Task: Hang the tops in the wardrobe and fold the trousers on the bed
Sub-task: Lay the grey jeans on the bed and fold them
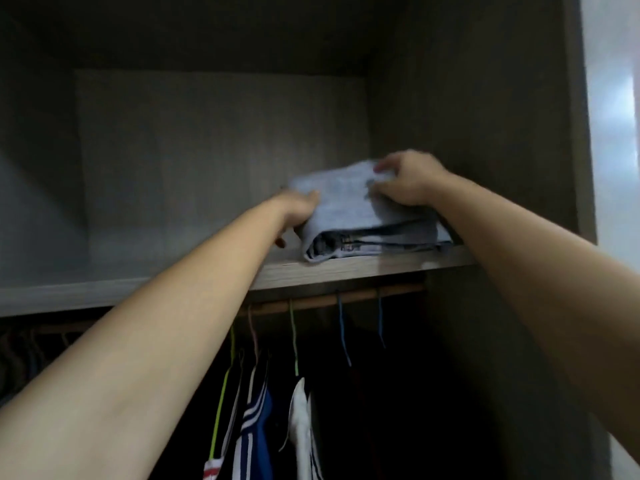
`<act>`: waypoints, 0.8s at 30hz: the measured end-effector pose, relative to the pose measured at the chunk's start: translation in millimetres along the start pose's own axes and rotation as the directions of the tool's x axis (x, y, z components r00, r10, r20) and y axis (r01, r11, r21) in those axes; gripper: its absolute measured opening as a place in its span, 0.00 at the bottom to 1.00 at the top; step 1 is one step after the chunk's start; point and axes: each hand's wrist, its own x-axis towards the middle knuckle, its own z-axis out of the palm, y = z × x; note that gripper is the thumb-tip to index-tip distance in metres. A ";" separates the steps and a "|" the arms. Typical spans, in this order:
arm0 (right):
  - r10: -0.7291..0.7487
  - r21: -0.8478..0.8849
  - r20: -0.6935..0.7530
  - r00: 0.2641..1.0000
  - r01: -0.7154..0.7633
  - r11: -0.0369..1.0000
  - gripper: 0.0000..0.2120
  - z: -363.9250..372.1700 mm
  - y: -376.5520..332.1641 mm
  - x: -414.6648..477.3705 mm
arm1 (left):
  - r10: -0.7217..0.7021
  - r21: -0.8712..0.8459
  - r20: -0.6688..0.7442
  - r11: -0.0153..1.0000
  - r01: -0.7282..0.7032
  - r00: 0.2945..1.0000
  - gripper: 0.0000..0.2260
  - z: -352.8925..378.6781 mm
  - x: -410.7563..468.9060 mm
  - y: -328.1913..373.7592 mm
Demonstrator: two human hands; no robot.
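A person's two bare forearms and two bare hands

The left forearm [156, 341] is uncovered from the lower left corner of the picture up to the wrist; the right forearm [519, 258] is uncovered from the right edge up to the wrist; both look smooth and narrow toward wrists of plain bare skin; the left hand [299, 211] is bare, with only its thumb, part of its back and one fingertip showing; the right hand [410, 181] is bare, its back and knuckles showing, its fingertips smeared by blur; the nails are too blurred to make out; what is worn above the forearms cannot be told, since the picture ends there.
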 end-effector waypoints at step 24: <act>-0.178 -0.105 0.275 0.945 0.214 0.971 0.27 31.0 3.7 -38.1 | 0.128 0.284 0.344 0.930 -0.233 0.930 0.32 4.9 4.9 -35.6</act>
